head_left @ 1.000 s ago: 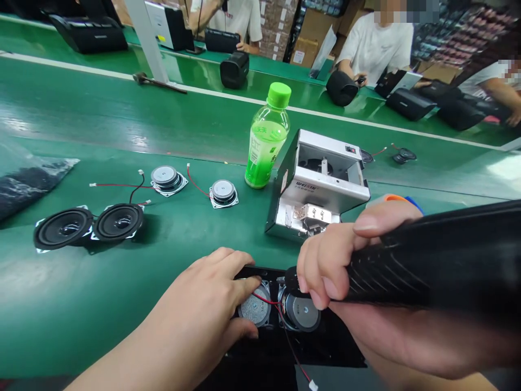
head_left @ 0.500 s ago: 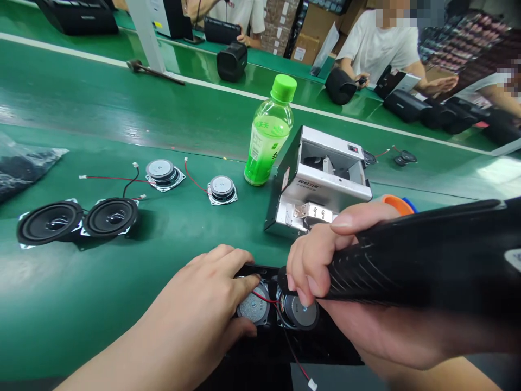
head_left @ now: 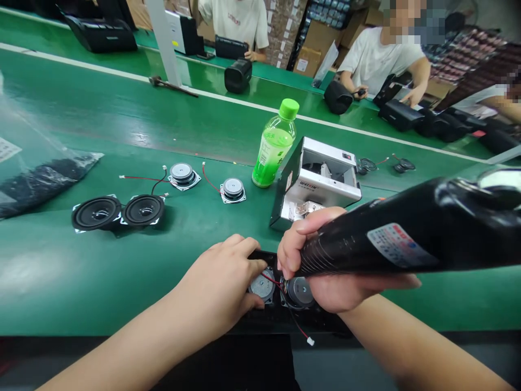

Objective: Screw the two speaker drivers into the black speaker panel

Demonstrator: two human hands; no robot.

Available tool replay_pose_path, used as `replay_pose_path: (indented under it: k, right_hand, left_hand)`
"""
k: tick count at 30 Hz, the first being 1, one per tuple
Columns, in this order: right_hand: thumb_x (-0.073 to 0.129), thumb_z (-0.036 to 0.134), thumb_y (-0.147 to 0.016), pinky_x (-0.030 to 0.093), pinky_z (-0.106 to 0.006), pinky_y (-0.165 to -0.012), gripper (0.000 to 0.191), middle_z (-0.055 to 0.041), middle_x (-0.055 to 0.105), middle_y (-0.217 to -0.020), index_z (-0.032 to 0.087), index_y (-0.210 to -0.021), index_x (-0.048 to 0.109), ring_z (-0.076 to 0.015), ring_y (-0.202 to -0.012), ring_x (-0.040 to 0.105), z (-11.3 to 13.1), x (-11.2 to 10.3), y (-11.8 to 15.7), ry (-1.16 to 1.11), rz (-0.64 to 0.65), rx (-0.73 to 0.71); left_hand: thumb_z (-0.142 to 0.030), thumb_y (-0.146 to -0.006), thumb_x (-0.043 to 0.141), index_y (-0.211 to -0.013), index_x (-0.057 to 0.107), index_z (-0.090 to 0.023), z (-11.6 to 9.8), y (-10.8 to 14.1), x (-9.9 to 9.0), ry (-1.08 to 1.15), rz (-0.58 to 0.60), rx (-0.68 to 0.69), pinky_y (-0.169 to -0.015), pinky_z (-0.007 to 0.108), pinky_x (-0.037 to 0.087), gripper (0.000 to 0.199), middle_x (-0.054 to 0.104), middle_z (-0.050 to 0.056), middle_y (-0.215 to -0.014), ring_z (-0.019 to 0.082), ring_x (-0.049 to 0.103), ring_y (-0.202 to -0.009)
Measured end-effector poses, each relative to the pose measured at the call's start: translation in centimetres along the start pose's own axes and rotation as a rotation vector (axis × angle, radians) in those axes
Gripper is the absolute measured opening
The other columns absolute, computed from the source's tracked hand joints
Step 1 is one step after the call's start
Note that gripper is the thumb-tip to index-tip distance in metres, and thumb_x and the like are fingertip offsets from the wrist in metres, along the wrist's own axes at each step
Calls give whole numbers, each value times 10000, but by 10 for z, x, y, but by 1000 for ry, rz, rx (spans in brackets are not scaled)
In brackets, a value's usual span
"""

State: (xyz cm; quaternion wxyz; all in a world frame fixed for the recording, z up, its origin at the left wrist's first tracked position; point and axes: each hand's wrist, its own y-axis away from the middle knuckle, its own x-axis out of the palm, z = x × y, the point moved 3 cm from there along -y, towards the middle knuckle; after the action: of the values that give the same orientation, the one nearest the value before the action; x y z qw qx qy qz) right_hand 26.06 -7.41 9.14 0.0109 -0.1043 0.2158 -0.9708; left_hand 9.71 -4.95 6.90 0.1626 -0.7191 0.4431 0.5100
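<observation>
We hold a small round speaker (head_left: 261, 286) on the black panel (head_left: 264, 325) with our left hand (head_left: 215, 277), its fingers closed around the speaker. Our right hand (head_left: 313, 260) grips a black handheld power tool (head_left: 391, 233) tightly above a second speaker (head_left: 299, 292), just beside the first on this panel.

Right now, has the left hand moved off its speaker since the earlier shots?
No. The left hand still rests on the same speaker, beside the second speaker; only the camera view shifted.
</observation>
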Motion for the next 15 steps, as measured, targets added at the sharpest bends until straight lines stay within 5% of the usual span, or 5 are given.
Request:
replay_pose_path:
  k: [15]
  right_hand:
    - [492, 964, -886, 520, -273, -499, 765, 29, 667, -765, 294, -1222, 641, -145, -531, 614, -7, -7, 10, 30, 54, -75]
  left_hand:
    - [-410, -920, 860, -1165, 774, -231, -3, 2, 0, -102, -18, 37, -949, 526, 598, 315, 657, 79, -1194, 341, 615, -1153]
